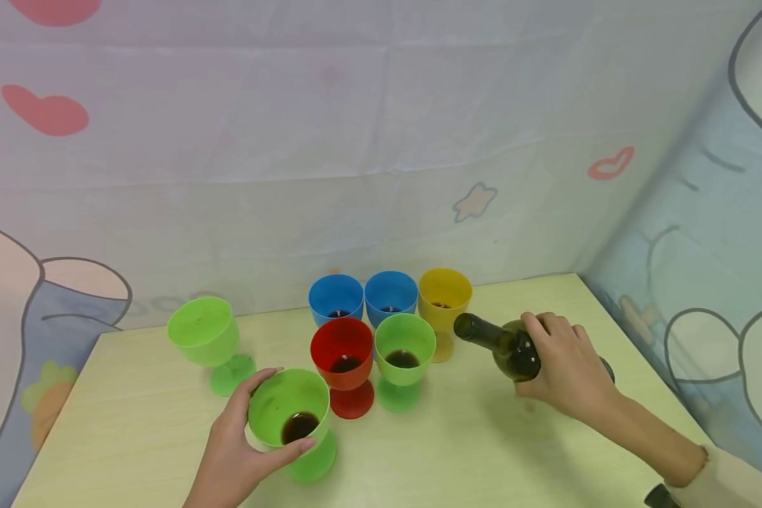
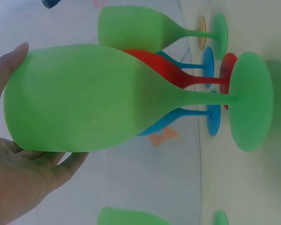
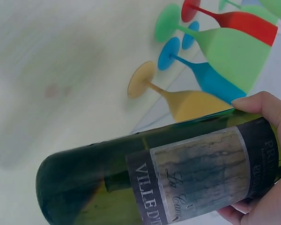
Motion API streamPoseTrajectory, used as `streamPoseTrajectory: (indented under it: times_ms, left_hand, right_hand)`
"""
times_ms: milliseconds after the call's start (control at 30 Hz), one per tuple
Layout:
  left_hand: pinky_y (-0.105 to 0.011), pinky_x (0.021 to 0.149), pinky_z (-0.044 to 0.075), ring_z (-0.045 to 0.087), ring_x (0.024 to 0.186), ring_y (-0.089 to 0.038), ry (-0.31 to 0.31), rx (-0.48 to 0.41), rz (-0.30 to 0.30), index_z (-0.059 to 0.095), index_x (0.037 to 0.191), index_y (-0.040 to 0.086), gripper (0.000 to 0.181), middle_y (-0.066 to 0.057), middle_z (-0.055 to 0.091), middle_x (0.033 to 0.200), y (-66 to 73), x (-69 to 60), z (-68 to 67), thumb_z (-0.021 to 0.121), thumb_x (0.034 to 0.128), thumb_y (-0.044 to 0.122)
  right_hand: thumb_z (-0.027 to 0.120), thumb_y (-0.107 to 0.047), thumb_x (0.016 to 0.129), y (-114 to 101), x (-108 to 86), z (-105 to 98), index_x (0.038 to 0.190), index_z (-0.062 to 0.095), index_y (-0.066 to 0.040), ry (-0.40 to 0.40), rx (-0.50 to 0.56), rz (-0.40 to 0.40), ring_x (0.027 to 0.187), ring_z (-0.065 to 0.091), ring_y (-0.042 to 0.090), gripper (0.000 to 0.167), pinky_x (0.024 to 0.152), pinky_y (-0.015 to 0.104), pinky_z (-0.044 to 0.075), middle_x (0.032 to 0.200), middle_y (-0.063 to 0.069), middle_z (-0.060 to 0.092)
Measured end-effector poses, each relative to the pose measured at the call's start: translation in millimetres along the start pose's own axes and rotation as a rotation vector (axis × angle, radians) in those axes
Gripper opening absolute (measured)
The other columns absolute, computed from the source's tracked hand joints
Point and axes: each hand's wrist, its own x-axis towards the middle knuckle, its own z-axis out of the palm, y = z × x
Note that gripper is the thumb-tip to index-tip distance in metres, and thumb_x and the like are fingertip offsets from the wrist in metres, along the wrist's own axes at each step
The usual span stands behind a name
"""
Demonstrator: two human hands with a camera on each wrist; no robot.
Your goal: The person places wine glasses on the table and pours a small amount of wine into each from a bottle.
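Observation:
My left hand (image 1: pixel 231 448) grips the bowl of a green plastic goblet (image 1: pixel 301 398) at the front, fingers and thumb curled round it. Dark liquid lies in the bottom of this goblet. Its foot (image 2: pixel 253 101) is close to the tabletop; whether they touch I cannot tell. To the right, my right hand (image 1: pixel 561 367) holds a dark green wine bottle (image 1: pixel 514 353) above the table. The bottle is tipped over, neck pointing left towards the goblets, and its printed label (image 3: pixel 201 171) shows in the right wrist view. No liquid is seen leaving its mouth.
Between the hands stand a red goblet (image 1: pixel 341 346), another green goblet (image 1: pixel 406 339), two blue goblets (image 1: pixel 336 296) and a yellow goblet (image 1: pixel 444 293), each with dark liquid. A green goblet (image 1: pixel 203 331) without visible liquid stands at the left. A patterned cloth (image 1: pixel 292 141) hangs behind the table.

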Motion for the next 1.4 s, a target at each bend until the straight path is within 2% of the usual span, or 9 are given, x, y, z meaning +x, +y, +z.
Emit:
streamPoseTrajectory:
  times_ms: [167,400,600,733,1000,1167,1400]
  left_hand:
    - [-0.043,0.088,0.040,0.047,0.108,-0.020,0.000,0.003,-0.031,0.038,0.132,0.012,0.083,-0.005,0.049,0.126,-7.1,4.5,-6.3,0.083,0.0641,0.029]
    - [-0.029,0.085,0.039,0.048,0.105,-0.020,0.018,0.000,-0.072,0.037,0.132,0.012,0.083,-0.005,0.049,0.124,-13.9,12.9,-11.6,0.083,0.0655,0.028]
    - [-0.038,0.087,0.038,0.045,0.108,-0.023,0.027,-0.043,-0.104,0.035,0.133,0.008,0.084,-0.007,0.046,0.126,-20.3,24.0,-13.4,0.082,0.0667,0.027]
    - [-0.045,0.089,0.036,0.042,0.112,-0.027,0.026,-0.066,-0.125,0.033,0.135,0.008,0.085,-0.011,0.043,0.129,-26.6,32.9,-12.1,0.081,0.0675,0.027]
    - [-0.050,0.091,0.035,0.038,0.116,-0.031,0.007,-0.091,-0.188,0.029,0.138,0.011,0.087,-0.014,0.038,0.133,-35.3,53.6,-7.2,0.079,0.0698,0.032]
    - [-0.053,0.098,0.030,0.032,0.124,-0.033,-0.010,-0.085,-0.180,0.026,0.140,0.008,0.089,-0.015,0.032,0.140,-39.1,66.9,-4.5,0.077,0.0722,0.034]
    - [-0.053,0.101,0.026,0.027,0.127,-0.035,-0.013,-0.066,-0.124,0.023,0.140,0.002,0.088,-0.019,0.029,0.141,-42.0,86.1,-0.7,0.075,0.0752,0.030]
  right_hand:
    - [0.080,-0.017,0.049,10,0.7,5,0.109,0.044,0.003,0.052,0.070,0.040,0.082,0.050,0.035,0.073,0.066,0.045,0.036,0.094,0.021,0.052]
    - [0.081,-0.015,0.053,24,-2.6,13,0.113,0.043,0.008,0.083,0.218,0.126,0.083,0.050,0.035,0.075,0.070,0.051,0.037,0.096,0.022,0.052]
    - [0.082,-0.012,0.057,32,-3.4,16,0.113,0.042,0.010,0.061,0.332,0.197,0.084,0.052,0.036,0.073,0.066,0.050,0.046,0.096,0.020,0.052]
    - [0.082,-0.012,0.059,34,-5.0,16,0.115,0.040,0.010,0.025,0.383,0.248,0.088,0.052,0.038,0.073,0.068,0.051,0.046,0.099,0.022,0.051]
    - [0.082,-0.011,0.061,37,-9.0,22,0.116,0.039,0.008,0.032,0.406,0.282,0.089,0.054,0.038,0.072,0.070,0.052,0.046,0.101,0.022,0.052]
    - [0.082,-0.012,0.061,38,-9.7,23,0.116,0.039,0.007,0.043,0.420,0.293,0.087,0.056,0.038,0.073,0.069,0.051,0.046,0.099,0.022,0.054]
    - [0.082,-0.015,0.062,40,-9.5,23,0.118,0.037,0.009,0.030,0.421,0.317,0.085,0.056,0.038,0.076,0.068,0.049,0.047,0.099,0.023,0.054]
